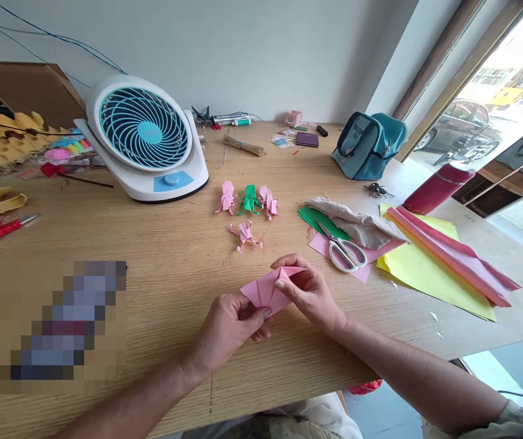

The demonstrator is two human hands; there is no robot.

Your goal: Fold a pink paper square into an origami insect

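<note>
Between both hands, above the front of the wooden table, is a folded piece of pink paper with creases and pointed corners. My left hand pinches its lower edge between thumb and fingers. On the upper right part, my right hand presses with its thumb, the fingers behind the paper. Just beyond stands a pink origami figure with thin bent legs. Farther back, a green origami beetle sits between two pink ones, the left pink beetle and the right pink beetle.
White-handled scissors lie on pink and green sheets beside a grey cloth. Yellow paper and a red bottle are to the right. A white fan stands back left; a teal bag sits back right. A pixelated area covers the left front.
</note>
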